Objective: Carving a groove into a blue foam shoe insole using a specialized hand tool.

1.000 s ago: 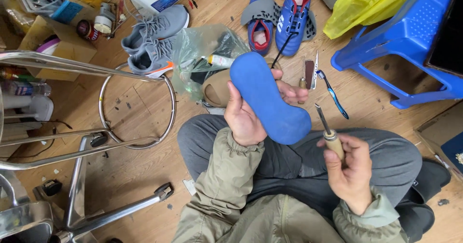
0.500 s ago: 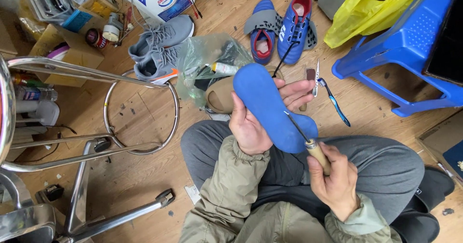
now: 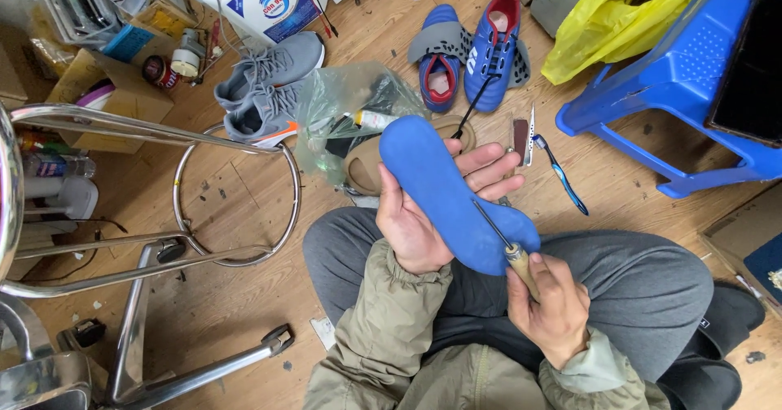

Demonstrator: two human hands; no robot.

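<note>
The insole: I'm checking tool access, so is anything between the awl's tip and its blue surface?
Nothing visible. The left hand holds the insole up over the lap, and the awl in the right hand lies across its face with no object between them.

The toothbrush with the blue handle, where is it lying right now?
In the head view the toothbrush lies on the wooden floor, right of centre, between the fingertips of the left hand holding the blue insole and the blue plastic stool.
</note>
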